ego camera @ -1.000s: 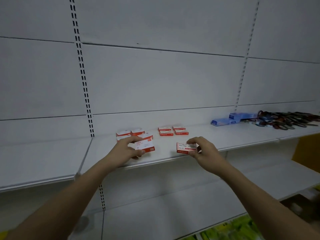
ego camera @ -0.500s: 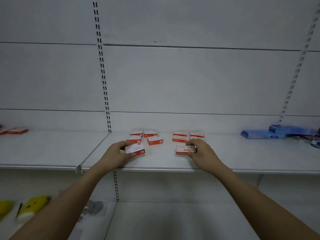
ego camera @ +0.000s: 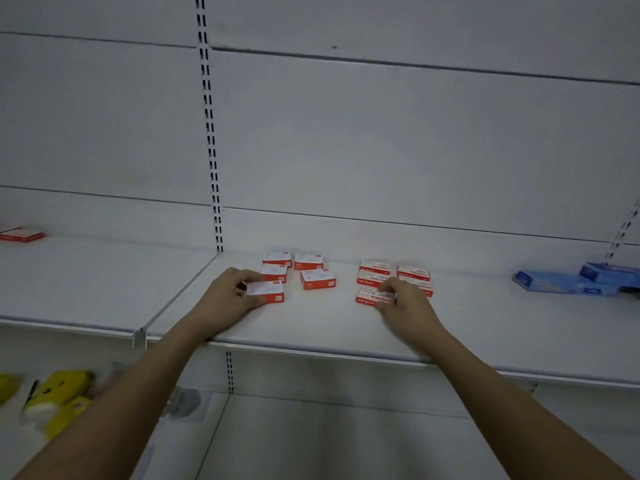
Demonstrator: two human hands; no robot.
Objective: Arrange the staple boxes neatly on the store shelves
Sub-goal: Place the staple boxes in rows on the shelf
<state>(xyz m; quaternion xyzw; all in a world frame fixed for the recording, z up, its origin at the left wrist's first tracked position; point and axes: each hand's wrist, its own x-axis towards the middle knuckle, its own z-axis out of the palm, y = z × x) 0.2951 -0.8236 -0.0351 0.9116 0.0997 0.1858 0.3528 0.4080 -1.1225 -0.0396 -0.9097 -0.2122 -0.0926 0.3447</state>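
Gripping one staple box each, my left hand [ego camera: 228, 296] holds the left box [ego camera: 266, 292] and my right hand [ego camera: 401, 299] the right box [ego camera: 375, 296], both lying crosswise on the shelf [ego camera: 311, 323], in front of their clusters

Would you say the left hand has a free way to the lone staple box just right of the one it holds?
Probably yes: the left hand would need to release its box; bare shelf leads to the lone box.

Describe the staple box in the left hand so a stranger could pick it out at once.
Start at the slotted upright on the white back wall and drop to the shelf below it. Two clusters of red-and-white boxes lie there; take the left one. The box is its frontmost, nearest the shelf edge, gripped by the left hand.
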